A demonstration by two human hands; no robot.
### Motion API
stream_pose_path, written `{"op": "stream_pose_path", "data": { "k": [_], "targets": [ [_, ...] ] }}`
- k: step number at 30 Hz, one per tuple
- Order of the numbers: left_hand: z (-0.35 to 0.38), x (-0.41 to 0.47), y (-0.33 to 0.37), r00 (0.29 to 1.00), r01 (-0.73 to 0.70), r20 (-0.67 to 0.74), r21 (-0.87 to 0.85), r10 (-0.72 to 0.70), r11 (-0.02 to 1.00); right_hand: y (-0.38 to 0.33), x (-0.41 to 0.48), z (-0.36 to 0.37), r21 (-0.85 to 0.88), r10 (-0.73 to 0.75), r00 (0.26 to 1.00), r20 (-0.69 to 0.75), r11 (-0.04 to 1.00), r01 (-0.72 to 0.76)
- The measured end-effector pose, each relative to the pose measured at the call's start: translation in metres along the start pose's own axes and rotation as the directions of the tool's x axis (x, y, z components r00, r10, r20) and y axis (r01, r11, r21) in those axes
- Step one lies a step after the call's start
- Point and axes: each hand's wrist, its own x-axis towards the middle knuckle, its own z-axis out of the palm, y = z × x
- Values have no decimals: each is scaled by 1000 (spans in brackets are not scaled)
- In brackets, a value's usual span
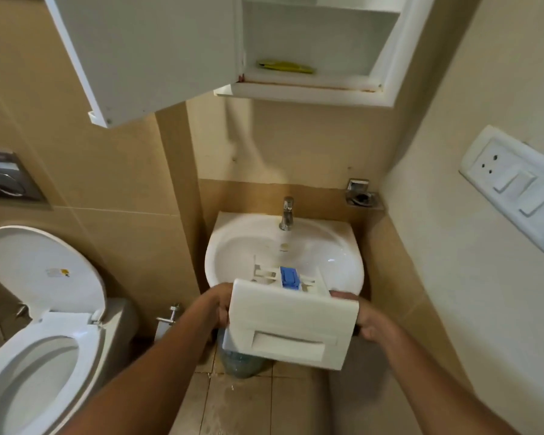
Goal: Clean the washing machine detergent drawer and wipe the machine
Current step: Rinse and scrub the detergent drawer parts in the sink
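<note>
- The drawer [292, 321] hangs over the sink's [215, 243] near rim. The left hand [222, 309] and right hand [371, 324] each curl round one end of its front.
- Once wet, it could slip from that end-only grip and hit the basin.
- Tipped further, the blue insert [289, 277] might drop out.
- Pushed forward, it could knock the tap [286, 211].

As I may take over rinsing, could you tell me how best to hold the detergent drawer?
Grip the detergent drawer by the two short ends of its broad front panel, one hand from each side, as the left hand and right hand do. The panel looks too wide for one hand, and this leaves the compartments, pointing over the sink, free for rinsing.
</note>
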Motion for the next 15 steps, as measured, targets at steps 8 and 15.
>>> {"op": "stream_pose_path", "data": {
  "k": [8,15],
  "targets": [
    [35,-83,129,548,-832,93,-37,831,553,-156,-109,-34,-177,-844,486,-226,526,832],
    [19,-31,53,901,-430,-55,0,429,903,-47,-11,-6,-339,-446,888,-110,857,389]
  ]
}}
